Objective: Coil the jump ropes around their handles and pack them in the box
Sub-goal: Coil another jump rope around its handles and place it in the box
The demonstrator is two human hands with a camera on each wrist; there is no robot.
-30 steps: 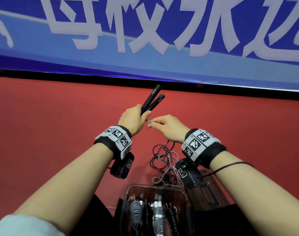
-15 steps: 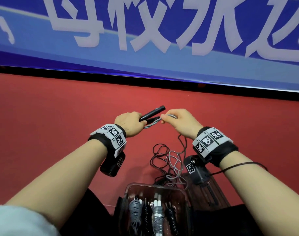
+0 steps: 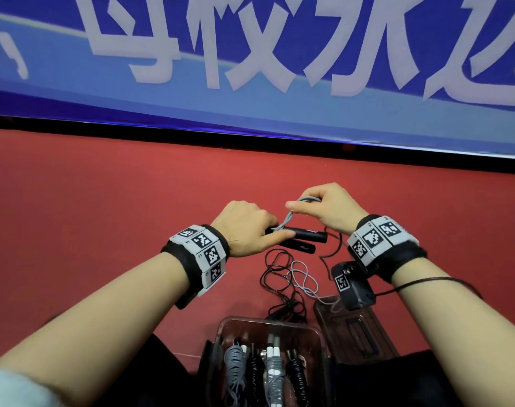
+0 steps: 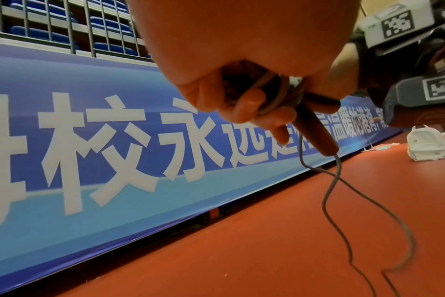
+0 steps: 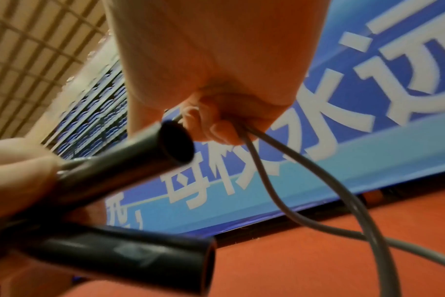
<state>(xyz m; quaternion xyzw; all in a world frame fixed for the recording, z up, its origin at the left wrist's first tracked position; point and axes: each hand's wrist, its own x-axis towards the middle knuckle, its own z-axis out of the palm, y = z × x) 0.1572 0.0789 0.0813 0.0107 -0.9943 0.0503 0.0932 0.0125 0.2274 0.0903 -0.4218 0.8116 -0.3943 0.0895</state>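
Observation:
My left hand (image 3: pixel 255 230) grips two black jump-rope handles (image 3: pixel 304 240) side by side, their free ends pointing right, above the red floor. My right hand (image 3: pixel 318 208) pinches the grey rope (image 3: pixel 288 218) just above the handles, and a loop runs from it down onto them. In the right wrist view the handles (image 5: pixel 130 160) fill the lower left and the grey rope (image 5: pixel 272 180) hangs from my curled fingers (image 5: pixel 216 128). In the left wrist view my fingers (image 4: pixel 249 100) wrap the handle (image 4: pixel 315 128) with rope turns on it. A clear box (image 3: pixel 221 336) at the bottom holds several coiled ropes.
Loose grey and black rope (image 3: pixel 285 277) lies tangled on the red floor between my hands and the box. The box lid (image 3: pixel 353 333) lies to the right of the box. A blue banner (image 3: pixel 250 69) runs along the far wall. A white object (image 4: pixel 429 146) sits on the floor far right.
The handles have swung from pointing up and away to lying level, pointing right. My right hand has carried the grey rope up and over them, from below to above.

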